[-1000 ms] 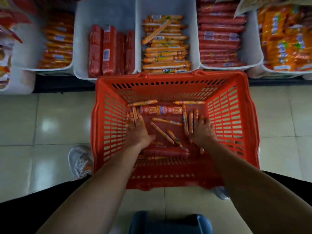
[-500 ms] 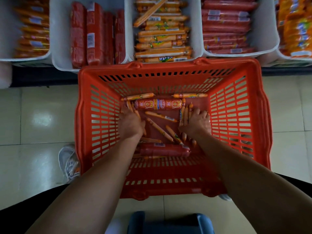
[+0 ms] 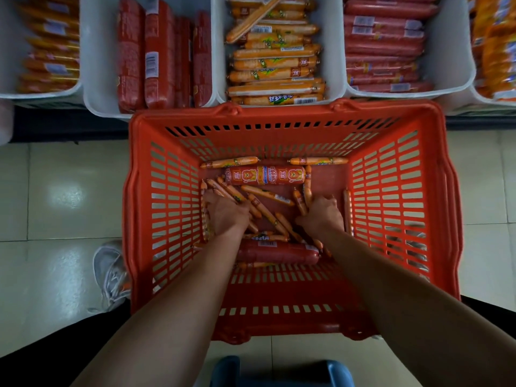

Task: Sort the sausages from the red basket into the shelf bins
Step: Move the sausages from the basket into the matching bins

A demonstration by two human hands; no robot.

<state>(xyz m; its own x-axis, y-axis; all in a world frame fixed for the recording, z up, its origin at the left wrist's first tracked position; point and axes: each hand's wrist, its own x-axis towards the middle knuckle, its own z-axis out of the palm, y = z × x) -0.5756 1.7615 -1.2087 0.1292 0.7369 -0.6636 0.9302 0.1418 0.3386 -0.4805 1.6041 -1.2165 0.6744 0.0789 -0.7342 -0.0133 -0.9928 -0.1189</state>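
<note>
— Fingers on the left hand (image 3: 227,216), what are they doing?
— Curling round thin orange sausages (image 3: 227,191) near the left wall of the red basket (image 3: 391,122); the right hand (image 3: 324,217) is clamping a few more nearer the right wall.
— And around them?
— A thick labelled sausage (image 3: 265,175) is lying by the far wall, and white shelf bins (image 3: 336,65) are sitting just beyond the far rim, holding packed sausages.

basket (image 3: 279,114) 1 | bins (image 3: 97,65) 5 | hands (image 3: 226,216) 2 | thick sausages (image 3: 265,175) 2 — thin sausages (image 3: 268,195) over ten
</note>
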